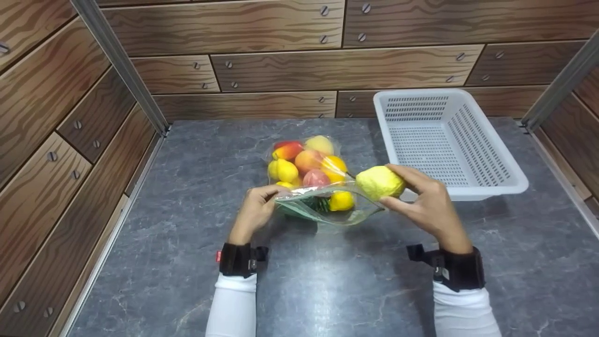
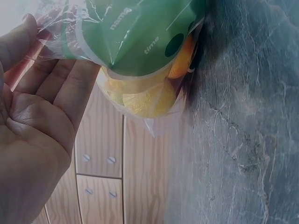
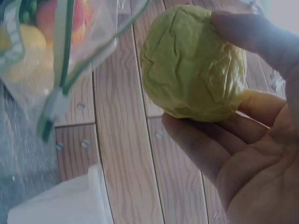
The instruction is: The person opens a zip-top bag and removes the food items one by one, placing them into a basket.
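Over the middle of the grey table, a person is working with both hands at a clear zip bag with a green front. The left hand is pinching the left end of the bag's mouth, thumb and fingers closing on the thin plastic; in the left wrist view the other fingers are stretching out behind the bag. The right hand is grasping a wrinkled yellow-green fruit, thumb on one side, fingers curling round the other. That fruit is sitting outside the bag, up by the right end of the mouth; whether it is touching the plastic, cannot tell. The mouth is gaping toward the person. Inside the bag, several fruits are lying packed together: a red-yellow mango, a pale yellow one, an orange, a pinkish-red one, and a lemon near the mouth, others partly hiding. A white basket is standing on the table beyond the right hand, bare slotted floor showing. Dark straps are wrapping both wrists, white sleeves covering the forearms. Wood-look panels are lining the back and sides.
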`<state>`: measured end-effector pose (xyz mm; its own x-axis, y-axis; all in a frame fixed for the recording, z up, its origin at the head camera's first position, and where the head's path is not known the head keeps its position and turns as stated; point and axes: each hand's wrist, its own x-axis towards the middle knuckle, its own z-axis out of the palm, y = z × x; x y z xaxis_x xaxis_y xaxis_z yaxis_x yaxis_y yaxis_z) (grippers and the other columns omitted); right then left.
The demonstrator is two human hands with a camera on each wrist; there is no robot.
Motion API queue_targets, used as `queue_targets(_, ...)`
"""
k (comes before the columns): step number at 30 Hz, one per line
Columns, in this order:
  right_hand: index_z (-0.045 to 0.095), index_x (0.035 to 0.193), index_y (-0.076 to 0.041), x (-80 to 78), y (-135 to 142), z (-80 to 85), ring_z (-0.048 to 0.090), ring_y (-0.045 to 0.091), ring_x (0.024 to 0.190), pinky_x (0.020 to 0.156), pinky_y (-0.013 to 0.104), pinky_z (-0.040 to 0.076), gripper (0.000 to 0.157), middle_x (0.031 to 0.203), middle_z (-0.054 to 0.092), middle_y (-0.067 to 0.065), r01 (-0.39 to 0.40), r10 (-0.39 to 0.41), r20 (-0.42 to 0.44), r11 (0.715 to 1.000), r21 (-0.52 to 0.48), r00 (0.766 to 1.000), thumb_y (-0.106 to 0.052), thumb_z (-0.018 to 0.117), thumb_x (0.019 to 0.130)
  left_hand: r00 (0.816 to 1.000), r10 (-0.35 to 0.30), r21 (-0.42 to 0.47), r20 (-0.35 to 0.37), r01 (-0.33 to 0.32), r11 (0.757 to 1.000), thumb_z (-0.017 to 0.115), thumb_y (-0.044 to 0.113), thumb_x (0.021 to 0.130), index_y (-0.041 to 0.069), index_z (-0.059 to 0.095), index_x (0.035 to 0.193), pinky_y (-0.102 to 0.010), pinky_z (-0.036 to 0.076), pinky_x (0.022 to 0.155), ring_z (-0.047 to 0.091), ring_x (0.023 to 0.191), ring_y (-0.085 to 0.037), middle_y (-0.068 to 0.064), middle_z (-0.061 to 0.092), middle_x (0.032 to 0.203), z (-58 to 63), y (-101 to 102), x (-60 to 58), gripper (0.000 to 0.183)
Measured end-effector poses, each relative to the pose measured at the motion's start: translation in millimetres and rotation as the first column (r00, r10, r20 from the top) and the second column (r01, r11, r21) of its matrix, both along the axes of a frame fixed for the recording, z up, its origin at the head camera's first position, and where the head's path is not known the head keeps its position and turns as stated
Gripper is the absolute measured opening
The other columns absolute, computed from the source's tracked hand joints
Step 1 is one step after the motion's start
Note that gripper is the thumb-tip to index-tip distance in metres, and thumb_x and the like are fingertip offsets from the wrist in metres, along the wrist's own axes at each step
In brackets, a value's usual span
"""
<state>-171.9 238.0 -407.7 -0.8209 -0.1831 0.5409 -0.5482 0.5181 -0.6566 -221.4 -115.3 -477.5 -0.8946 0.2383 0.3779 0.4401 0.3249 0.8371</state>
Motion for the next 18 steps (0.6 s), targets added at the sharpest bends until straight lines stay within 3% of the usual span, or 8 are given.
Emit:
queue_targets(4, 0.065, 0.132, 0.005, -4.4, 10, -1.0, 0.066, 0.035, 0.115, 0.094, 0.008, 0.048, 0.065, 0.131, 0.066, 0.026, 0.060, -0.060, 0.013, 0.998, -0.029, 0.998, 0.004, 0.090, 0.072, 1.000, 0.002, -0.002, 0.001, -0.002, 1.000, 0.067, -0.001, 0.095, 0.000, 0.079, 0.101, -0.047, 0.056, 0.096, 0.072, 0.100, -0.030, -0.014, 0.078, 0.102, -0.5, 0, -0.4, 0.013)
queue_targets(11, 0.063, 0.132, 0.009, -12.1, 25, -3.6, 0.058, -0.008, 0.108, 0.090, 0.006, 0.048, 0.064, 0.128, 0.066, 0.029, 0.170, -0.165, 0.048, 0.980, -0.105, 0.985, 0.005, 0.089, 0.074, 1.000, 0.012, -0.006, 0.006, -0.012, 1.000, 0.067, -0.002, 0.094, 0.000, 0.079, 0.101, -0.046, 0.056, 0.097, 0.072, 0.101, -0.031, -0.014, 0.078, 0.102, 0.1, 1, -0.1, 0.014)
queue_targets(15, 0.062, 0.132, 0.012, -16.9, 32, -6.0, 0.055, -0.011, 0.107, 0.090, 0.004, 0.047, 0.063, 0.129, 0.063, 0.032, 0.228, -0.219, 0.072, 0.962, -0.151, 0.973, 0.004, 0.088, 0.075, 1.000, 0.013, -0.004, 0.007, -0.013, 1.000, 0.067, -0.002, 0.094, 0.000, 0.079, 0.101, -0.047, 0.056, 0.097, 0.072, 0.101, -0.031, -0.014, 0.078, 0.102, 0.7, 1, 0.5, 0.013)
queue_targets(18, 0.062, 0.132, 0.012, -19.7, 36, -7.5, 0.057, -0.005, 0.106, 0.089, 0.003, 0.046, 0.063, 0.129, 0.064, 0.031, 0.283, -0.275, 0.077, 0.949, -0.136, 0.958, 0.002, 0.089, 0.076, 1.000, 0.011, -0.001, 0.009, -0.011, 1.000, 0.067, -0.002, 0.094, 0.000, 0.079, 0.101, -0.047, 0.057, 0.096, 0.072, 0.100, -0.031, -0.014, 0.078, 0.101, 0.9, 0, 0.4, 0.014)
